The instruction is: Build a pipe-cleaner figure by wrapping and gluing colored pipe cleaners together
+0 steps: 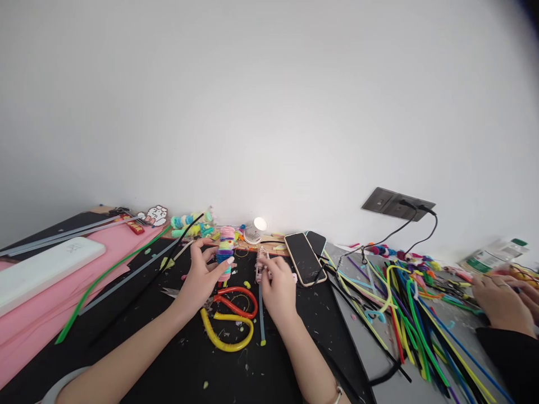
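Observation:
My left hand (203, 273) is closed around an upright bundle of coiled fuzzy pipe cleaners (225, 253) in pink, yellow, purple and blue bands. Beside it, my right hand (277, 283) has its fingers curled onto a small pale pink tool (261, 261) whose kind I cannot make out, partly hidden by the fingers. A thin grey-blue strip (261, 317) with a yellow end lies below that tool. Between my forearms rest scissors with one red handle and one yellow handle (227, 341); their blades point left, partly beneath my left hand.
A lit white cup (255, 230) stands by the wall. Phones (304, 258) lie right of my hand, near cables from the wall socket (396, 203). Loose pipe cleaners (421, 325) cover the grey table. Another person's hand (503, 303) works at far right. Pink sheets (105, 275) lie left.

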Demonstrator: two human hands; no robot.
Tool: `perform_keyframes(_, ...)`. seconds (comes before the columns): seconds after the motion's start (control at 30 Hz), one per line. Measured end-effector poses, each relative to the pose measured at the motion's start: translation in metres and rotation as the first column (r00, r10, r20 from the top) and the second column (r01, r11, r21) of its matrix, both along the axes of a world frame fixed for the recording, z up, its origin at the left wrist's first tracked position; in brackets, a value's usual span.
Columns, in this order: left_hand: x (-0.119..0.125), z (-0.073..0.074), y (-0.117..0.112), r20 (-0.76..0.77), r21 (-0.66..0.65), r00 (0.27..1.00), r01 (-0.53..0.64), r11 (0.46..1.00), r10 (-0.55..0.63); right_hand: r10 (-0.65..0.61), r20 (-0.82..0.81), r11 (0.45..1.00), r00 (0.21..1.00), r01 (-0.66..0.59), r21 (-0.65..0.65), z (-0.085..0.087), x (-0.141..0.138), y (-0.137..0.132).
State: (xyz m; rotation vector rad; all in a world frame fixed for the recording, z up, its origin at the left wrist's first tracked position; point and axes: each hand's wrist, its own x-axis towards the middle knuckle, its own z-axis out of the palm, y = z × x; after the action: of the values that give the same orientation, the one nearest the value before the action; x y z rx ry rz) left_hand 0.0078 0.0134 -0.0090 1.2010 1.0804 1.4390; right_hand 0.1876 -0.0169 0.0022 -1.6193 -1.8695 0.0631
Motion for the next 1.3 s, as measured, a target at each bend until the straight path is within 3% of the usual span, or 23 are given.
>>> perform_keyframes(0.1,-0.001,-0.001,0.001,-0.021,0.002,1.0,0.008,1.0,-0.008,-0.213,0.099,0.976,0.972,0.215,-0.011,0.003,0.009,0.001)
perform_keyframes(0.17,-0.001,-0.001,0.0,-0.045,-0.011,0.999,0.017,1.0,-0.017,-0.26,0.177,0.956,0.949,0.278,-0.089,0.002,0.013,0.002)
perform_keyframes(0.27,-0.001,0.001,-0.001,-0.094,-0.036,0.995,0.034,0.999,-0.037,-0.211,0.251,0.951,0.945,0.257,-0.17,-0.001,0.017,0.004)
perform_keyframes(0.4,0.0,0.002,-0.002,-0.139,-0.071,0.987,0.066,0.995,-0.075,-0.18,0.258,0.959,0.949,0.228,-0.17,0.001,0.019,0.005)
perform_keyframes(0.53,-0.002,-0.002,0.0,-0.203,-0.065,0.979,0.01,0.998,-0.024,-0.227,0.083,0.964,0.97,0.236,-0.123,0.006,0.022,0.006)
perform_keyframes(0.6,-0.003,-0.007,0.003,-0.257,-0.027,0.966,-0.024,0.999,0.017,-0.184,-0.079,0.981,0.98,0.178,-0.08,0.008,0.022,0.006)
perform_keyframes(0.7,-0.005,-0.015,0.007,-0.356,0.035,0.932,-0.056,0.998,0.065,0.058,-0.272,0.998,0.961,-0.064,-0.014,0.008,0.02,0.006)
perform_keyframes(0.77,-0.006,-0.02,0.009,-0.403,0.073,0.911,-0.059,0.996,0.084,0.217,-0.341,0.972,0.915,-0.234,-0.008,0.007,0.017,0.005)
perform_keyframes(0.87,-0.007,-0.024,0.01,-0.435,0.128,0.894,-0.053,0.99,0.104,0.318,-0.382,0.932,0.867,-0.36,-0.041,0.006,0.012,0.003)
perform_keyframes(1.3,-0.006,-0.018,0.006,-0.452,0.173,0.885,-0.038,0.984,0.113,0.317,-0.331,0.932,0.889,-0.357,-0.067,0.005,0.008,0.0)
